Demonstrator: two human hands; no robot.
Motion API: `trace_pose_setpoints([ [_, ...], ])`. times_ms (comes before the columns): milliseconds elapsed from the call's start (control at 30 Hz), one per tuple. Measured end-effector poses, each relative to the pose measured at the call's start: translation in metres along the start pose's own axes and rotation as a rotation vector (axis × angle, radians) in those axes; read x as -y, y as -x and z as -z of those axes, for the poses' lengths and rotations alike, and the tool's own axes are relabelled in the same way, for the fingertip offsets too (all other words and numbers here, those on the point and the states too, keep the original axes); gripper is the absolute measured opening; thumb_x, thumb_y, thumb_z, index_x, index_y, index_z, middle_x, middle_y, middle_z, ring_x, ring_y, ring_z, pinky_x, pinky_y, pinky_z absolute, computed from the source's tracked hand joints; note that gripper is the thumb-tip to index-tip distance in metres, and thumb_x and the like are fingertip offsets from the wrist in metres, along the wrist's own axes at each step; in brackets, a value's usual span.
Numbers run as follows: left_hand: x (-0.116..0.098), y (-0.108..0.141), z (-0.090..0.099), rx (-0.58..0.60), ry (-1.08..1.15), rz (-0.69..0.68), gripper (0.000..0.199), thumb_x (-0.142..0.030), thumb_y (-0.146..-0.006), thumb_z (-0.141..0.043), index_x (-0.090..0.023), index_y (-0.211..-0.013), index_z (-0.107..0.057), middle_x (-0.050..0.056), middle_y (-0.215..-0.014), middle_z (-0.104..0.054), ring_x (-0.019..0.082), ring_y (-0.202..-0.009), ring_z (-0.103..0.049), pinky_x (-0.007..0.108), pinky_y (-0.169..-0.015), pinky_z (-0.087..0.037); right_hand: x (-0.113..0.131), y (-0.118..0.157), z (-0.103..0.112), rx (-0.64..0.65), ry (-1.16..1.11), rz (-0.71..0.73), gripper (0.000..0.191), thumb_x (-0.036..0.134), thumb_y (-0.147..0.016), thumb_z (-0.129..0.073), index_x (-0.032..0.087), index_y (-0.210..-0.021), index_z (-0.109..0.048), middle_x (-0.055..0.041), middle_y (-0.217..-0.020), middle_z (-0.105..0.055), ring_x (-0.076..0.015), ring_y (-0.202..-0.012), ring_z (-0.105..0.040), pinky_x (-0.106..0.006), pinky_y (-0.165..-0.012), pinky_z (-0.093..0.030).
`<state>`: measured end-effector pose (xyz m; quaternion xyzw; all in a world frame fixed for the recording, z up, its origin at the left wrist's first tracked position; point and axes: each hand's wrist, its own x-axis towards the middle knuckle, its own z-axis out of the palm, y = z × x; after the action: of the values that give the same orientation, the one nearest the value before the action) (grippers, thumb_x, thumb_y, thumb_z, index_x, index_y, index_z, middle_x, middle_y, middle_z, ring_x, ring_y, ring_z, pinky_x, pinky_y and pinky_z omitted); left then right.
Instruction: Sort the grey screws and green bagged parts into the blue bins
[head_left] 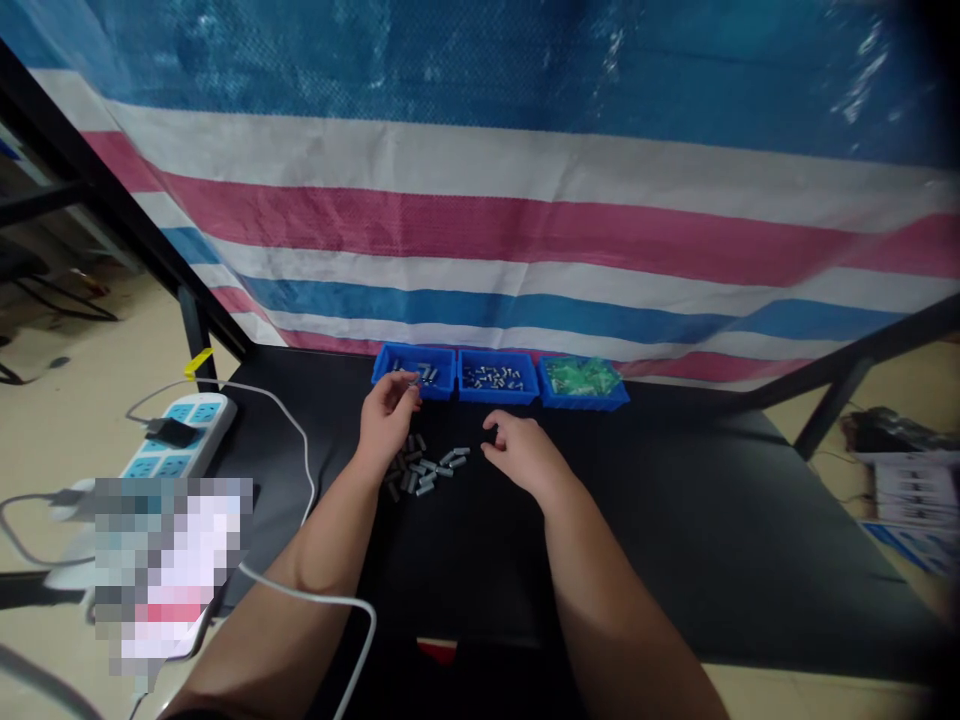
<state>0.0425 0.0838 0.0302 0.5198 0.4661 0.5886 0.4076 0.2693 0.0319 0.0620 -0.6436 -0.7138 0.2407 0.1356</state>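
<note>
My left hand (388, 415) hangs at the front edge of the left blue plastic tray (450, 375), its fingertips pinching what looks like a small grey metal cylinder (411, 380). Just below it, a loose scatter of similar grey cylinders (424, 468) lies on the black table top (660, 500). My right hand (521, 452) rests to the right of that scatter with its fingers curled, and nothing shows in them. The middle blue tray (499, 378) holds small metal parts, while the right blue tray (583, 385) holds green pieces.
A white power strip (180, 440) with a black plug lies at the table's left, and a white cable (300, 450) runs past my left arm. A pixelated object (172, 570) covers the near left corner. A striped tarpaulin (480, 230) hangs behind the table. Boxes (907, 490) stand on the floor at right.
</note>
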Motion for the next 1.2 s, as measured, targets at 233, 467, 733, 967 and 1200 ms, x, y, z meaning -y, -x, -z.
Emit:
trace_pose_setpoints([
  [233, 0.006, 0.000, -0.004, 0.052, -0.039, 0.059, 0.035, -0.038, -0.087, -0.065, -0.016, -0.114, -0.064, 0.007, -0.100, -0.070, 0.012, -0.068, -0.068, 0.027, -0.065, -0.059, -0.009, -0.002, 0.007, -0.033, 0.034, -0.105, 0.016, 0.018, -0.080, -0.072, 0.026, -0.094, -0.076, -0.0011, -0.083, -0.076, -0.0194, -0.077, -0.069, -0.028, -0.067, -0.045],
  [467, 0.008, 0.002, -0.003, 0.090, -0.052, 0.060, 0.049, -0.039, -0.086, -0.067, -0.019, -0.131, -0.060, 0.012, -0.124, -0.066, 0.013, -0.069, -0.072, 0.025, -0.058, -0.060, -0.007, -0.001, 0.009, -0.040, 0.051, -0.159, 0.010, 0.017, -0.079, -0.073, 0.025, -0.082, -0.077, -0.0039, -0.083, -0.076, -0.0210, -0.077, -0.070, -0.028, -0.065, -0.047],
  [733, 0.003, 0.006, -0.003, 0.135, -0.092, 0.038, 0.055, -0.033, -0.088, -0.063, -0.023, -0.141, -0.055, 0.012, -0.136, -0.064, 0.016, -0.077, -0.075, 0.028, -0.064, -0.062, -0.009, -0.008, -0.001, -0.291, -0.263, 0.072, 0.009, 0.025, -0.084, -0.065, 0.022, -0.087, -0.072, -0.0029, -0.079, -0.073, -0.0172, -0.071, -0.068, -0.027, -0.068, -0.053],
  [967, -0.012, 0.006, 0.010, 0.318, -0.439, -0.119, 0.024, -0.028, -0.089, -0.057, -0.021, -0.109, -0.070, 0.003, -0.089, -0.075, 0.017, -0.072, -0.069, 0.028, -0.068, -0.053, -0.015, -0.028, -0.023, -0.600, -0.666, 0.153, 0.039, 0.038, -0.086, -0.065, 0.017, -0.120, -0.067, -0.0119, -0.106, -0.074, -0.0215, -0.089, -0.072, -0.036, -0.084, -0.060],
  [1200, -0.020, 0.005, 0.024, 0.716, -0.712, -0.245, 0.033, -0.019, -0.074, -0.064, -0.022, -0.106, -0.073, 0.006, -0.098, -0.071, 0.022, -0.090, -0.066, 0.033, -0.082, -0.052, -0.020, -0.014, 0.000, -0.372, -0.265, 0.170, 0.020, 0.029, -0.087, -0.064, 0.022, -0.102, -0.074, -0.0038, -0.086, -0.069, -0.0159, -0.072, -0.061, -0.029, -0.070, -0.051],
])
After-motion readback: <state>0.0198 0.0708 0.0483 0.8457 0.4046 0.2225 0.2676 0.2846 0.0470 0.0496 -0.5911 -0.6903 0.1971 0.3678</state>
